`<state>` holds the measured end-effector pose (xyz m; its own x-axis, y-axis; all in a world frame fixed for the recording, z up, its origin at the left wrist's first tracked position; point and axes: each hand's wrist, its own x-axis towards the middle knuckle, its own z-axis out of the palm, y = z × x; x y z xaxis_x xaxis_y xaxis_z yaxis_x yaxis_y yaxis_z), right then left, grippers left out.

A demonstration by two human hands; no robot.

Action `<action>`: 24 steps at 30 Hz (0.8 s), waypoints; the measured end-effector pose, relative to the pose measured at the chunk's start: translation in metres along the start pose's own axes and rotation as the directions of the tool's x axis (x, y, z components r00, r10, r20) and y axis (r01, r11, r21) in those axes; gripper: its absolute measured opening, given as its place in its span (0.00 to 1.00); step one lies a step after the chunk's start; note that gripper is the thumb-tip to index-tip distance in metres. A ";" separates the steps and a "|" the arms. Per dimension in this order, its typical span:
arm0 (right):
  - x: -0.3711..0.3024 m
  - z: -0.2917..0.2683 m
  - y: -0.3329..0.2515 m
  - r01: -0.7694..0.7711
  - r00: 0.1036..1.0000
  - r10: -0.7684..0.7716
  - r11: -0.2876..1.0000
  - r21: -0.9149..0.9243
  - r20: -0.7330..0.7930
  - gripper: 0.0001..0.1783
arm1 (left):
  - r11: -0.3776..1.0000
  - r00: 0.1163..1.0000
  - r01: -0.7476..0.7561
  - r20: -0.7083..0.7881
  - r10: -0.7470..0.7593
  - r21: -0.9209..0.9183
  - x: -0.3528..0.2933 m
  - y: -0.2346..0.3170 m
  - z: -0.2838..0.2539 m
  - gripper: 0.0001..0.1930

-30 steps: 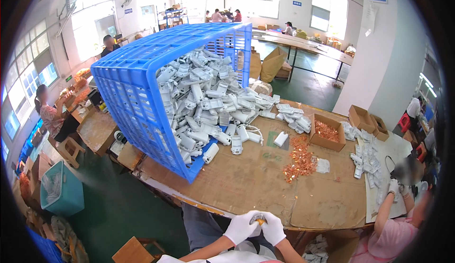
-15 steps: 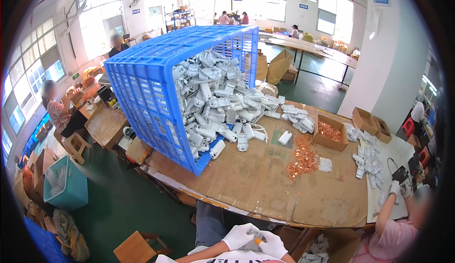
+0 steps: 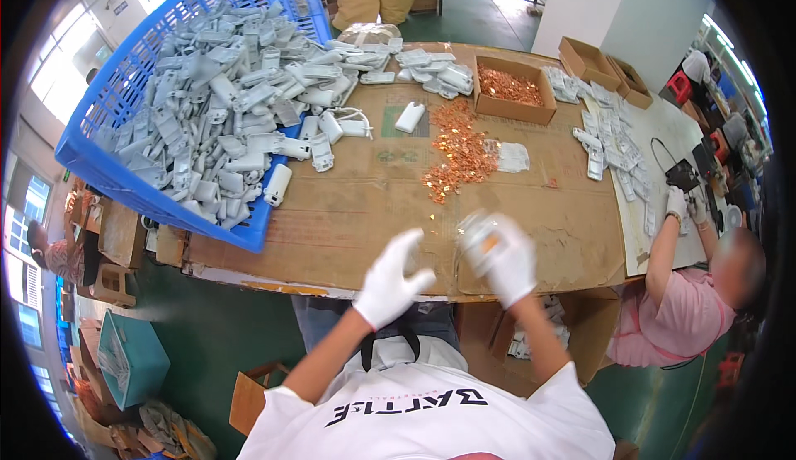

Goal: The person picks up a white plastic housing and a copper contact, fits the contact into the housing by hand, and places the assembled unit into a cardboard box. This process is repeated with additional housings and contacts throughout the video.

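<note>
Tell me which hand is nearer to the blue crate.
Left. The left hand is apart from the blue crate, to the right of its near corner; the right hand, holding a blurred item, is farther right.

left block: blue crate (image 3: 249, 232) | ahead-right block: coppery pile (image 3: 458, 157), carton (image 3: 514, 110) | passage: bare cardboard (image 3: 356, 203) between crate and pile

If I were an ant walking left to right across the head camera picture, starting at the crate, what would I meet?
Blue crate → left gloved hand → right gloved hand → pile of white plastic parts → another person's gloved hands.
</note>
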<state>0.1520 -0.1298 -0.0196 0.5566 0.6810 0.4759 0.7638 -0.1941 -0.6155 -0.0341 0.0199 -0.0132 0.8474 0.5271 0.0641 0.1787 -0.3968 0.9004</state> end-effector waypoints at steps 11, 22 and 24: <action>0.128 -0.170 0.349 -0.580 0.807 0.328 0.279 -0.766 -0.492 0.12 | 0.474 0.920 0.177 -0.316 0.231 0.862 0.164 -0.154 -0.118 0.28; 0.130 -0.001 0.178 0.269 0.957 -0.231 0.934 -0.236 0.176 0.11 | 0.237 0.962 0.251 -0.269 0.046 0.938 0.191 -0.114 -0.110 0.12; 0.132 0.006 0.184 0.289 0.950 -0.241 0.919 -0.268 0.198 0.11 | 0.307 0.969 0.209 -0.239 0.063 0.929 0.171 -0.111 -0.102 0.13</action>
<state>0.3642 -0.0712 -0.0736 0.2803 0.8337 0.4758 0.9503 -0.1711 -0.2601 0.0401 0.2312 -0.0584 0.7132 0.6650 0.2217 0.6959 -0.7097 -0.1100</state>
